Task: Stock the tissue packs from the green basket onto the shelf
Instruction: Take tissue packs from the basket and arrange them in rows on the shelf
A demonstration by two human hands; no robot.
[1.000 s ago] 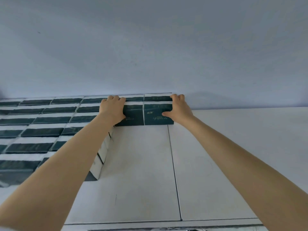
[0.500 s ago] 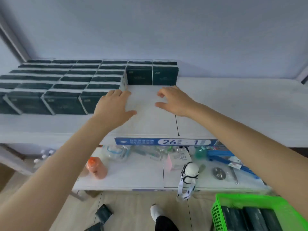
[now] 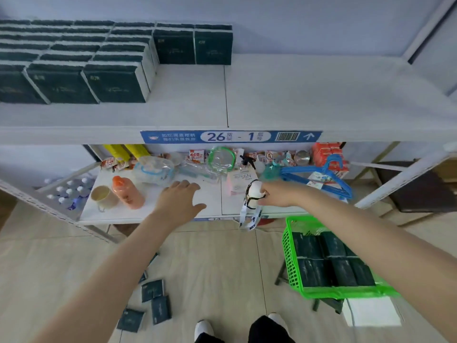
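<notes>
Dark green tissue packs stand in rows on the left half of the white top shelf, the last two at the back near the middle. The green basket sits low on the right with several dark packs inside. My left hand hovers flat and empty in front of the lower shelf. My right hand is stretched out empty, above the basket's far edge, with its fingers loosely bent.
A lower shelf holds an orange bottle, a cup, bags, a mask box and blue hangers. Several tissue packs lie on the floor at the left. My feet show at the bottom.
Both hands let go of the two back packs and pulled away from the top shelf, dropping down to the lower shelf level. My view tilted down, showing the basket and floor.
</notes>
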